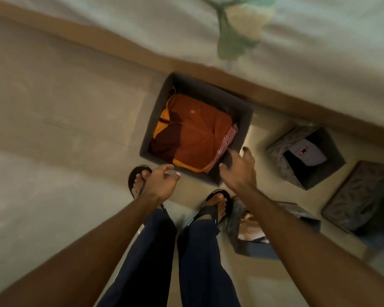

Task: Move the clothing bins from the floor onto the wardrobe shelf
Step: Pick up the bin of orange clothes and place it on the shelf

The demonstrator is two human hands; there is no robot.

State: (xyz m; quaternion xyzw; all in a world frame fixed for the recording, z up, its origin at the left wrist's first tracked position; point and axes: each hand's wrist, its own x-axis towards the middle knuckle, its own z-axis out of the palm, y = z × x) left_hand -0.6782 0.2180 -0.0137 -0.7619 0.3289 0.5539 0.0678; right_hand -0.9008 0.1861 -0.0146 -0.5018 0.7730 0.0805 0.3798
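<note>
So the dark grey fabric bin (200, 94) is sitting on the floor (64, 103) right in front of the person's feet, hard up against the edge of a bed with a pale floral sheet (319, 54). It's packed with folded clothes, a rust-orange shirt (200, 134) on top and something red-checked tucked down the right side. Both hands are empty with fingers spread loose: the left hand (160, 185) hangs just short of the near-left corner, the right hand (239, 169) is right at the near-right corner, maybe brushing the rim, hard to say with the blur. Three more bins sit off to the right: an open one (306, 156), a flatter dark one (359, 196), and one by the right foot (271, 229). My guess is this thing is soft-sided and will sag if you grab one wall, and full of clothes it's got some weight but nothing breakable. I'd take it by two opposite sides low down, or get fingers under the base. No wardrobe shelf in view.
</note>
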